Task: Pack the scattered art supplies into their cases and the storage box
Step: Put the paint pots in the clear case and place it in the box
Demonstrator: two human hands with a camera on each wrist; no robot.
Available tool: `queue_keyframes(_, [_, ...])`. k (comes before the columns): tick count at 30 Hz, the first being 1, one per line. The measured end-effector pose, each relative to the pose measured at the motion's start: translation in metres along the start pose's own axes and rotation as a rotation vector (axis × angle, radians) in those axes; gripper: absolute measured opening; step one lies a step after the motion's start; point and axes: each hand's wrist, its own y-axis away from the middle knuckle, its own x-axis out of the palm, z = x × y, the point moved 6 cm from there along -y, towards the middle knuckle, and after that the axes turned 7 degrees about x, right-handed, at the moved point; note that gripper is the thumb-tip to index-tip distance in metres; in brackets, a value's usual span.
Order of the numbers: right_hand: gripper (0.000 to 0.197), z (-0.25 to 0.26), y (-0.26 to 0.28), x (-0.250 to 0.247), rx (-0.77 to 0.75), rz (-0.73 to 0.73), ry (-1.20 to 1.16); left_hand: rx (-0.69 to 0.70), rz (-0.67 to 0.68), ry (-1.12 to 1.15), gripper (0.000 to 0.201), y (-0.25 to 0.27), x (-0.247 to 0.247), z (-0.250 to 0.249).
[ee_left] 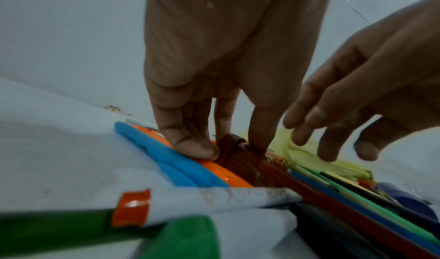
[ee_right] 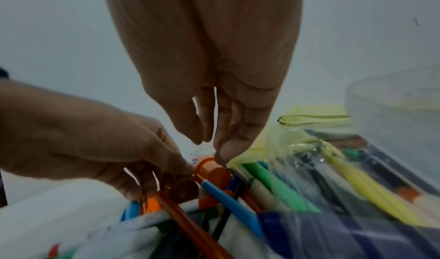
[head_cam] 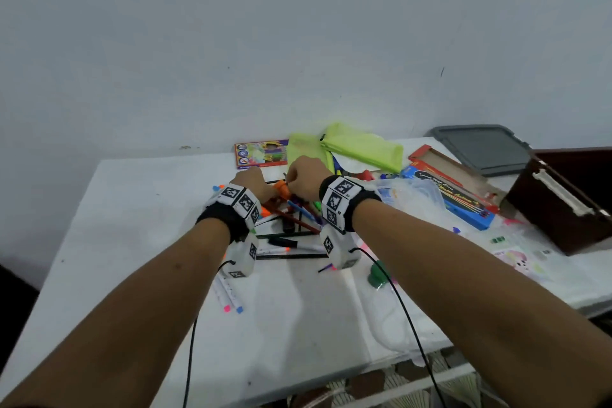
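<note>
Both forearms bare, no sleeves. Each wrist carries a black band (head_cam: pixel 361 205) with white marker-printed blocks (head_cam: pixel 240 200). A thin black cable (head_cam: pixel 410 325) trails from each unit.

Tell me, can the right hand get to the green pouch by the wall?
Probably yes. The right hand hovers over the pen pile, and the green pouch lies just beyond it on the table with nothing on top. The hand seems to hold nothing.

No legible text; script on the blue pencil box (head_cam: pixel 458 196) too blurred to read
</note>
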Motion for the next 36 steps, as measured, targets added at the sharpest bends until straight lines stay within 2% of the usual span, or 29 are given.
queue_keyframes(5, [0.033, 0.011, -0.018, 0.022, -0.063, 0.040, 0.192, 0.057, 0.043, 0.017, 0.024, -0.006, 0.000, 0.003])
queue_keyframes(7, [0.038, 0.015, -0.022, 0.028, -0.098, 0.071, 0.248, 0.073, 0.054, 0.016, 0.027, -0.008, 0.000, 0.004])
queue_keyframes(9, [0.036, 0.018, -0.024, 0.032, -0.115, 0.097, 0.299, 0.086, 0.057, 0.015, 0.033, -0.010, -0.001, 0.007])
queue_keyframes(12, [0.029, 0.019, -0.027, 0.033, -0.099, 0.088, 0.305, 0.103, 0.072, 0.032, 0.033, -0.011, -0.002, 0.008])
queue_keyframes(16, [0.025, 0.016, -0.030, 0.032, -0.088, 0.026, 0.261, 0.158, 0.077, 0.053, 0.018, -0.005, -0.007, 0.004])
queue_keyframes(21, [0.023, 0.007, -0.028, 0.016, -0.047, -0.035, 0.078, 0.167, 0.003, 0.134, 0.010, -0.004, -0.019, 0.003])
queue_keyframes(24, [0.032, -0.004, -0.021, -0.004, -0.015, -0.045, -0.138, 0.208, -0.050, 0.200, 0.021, -0.004, -0.031, -0.009])
queue_keyframes(27, [0.029, -0.021, -0.007, -0.030, 0.032, -0.054, -0.278, 0.288, -0.074, 0.272, 0.031, 0.001, -0.040, -0.035])
queue_keyframes(31, [0.024, -0.057, 0.027, -0.063, 0.065, -0.086, -0.445, 0.407, -0.065, 0.347, 0.014, 0.026, -0.047, -0.081])
queue_keyframes(36, [0.020, -0.117, 0.091, -0.086, 0.087, -0.159, -0.548, 0.567, -0.003, 0.339, 0.015, 0.074, -0.032, -0.139])
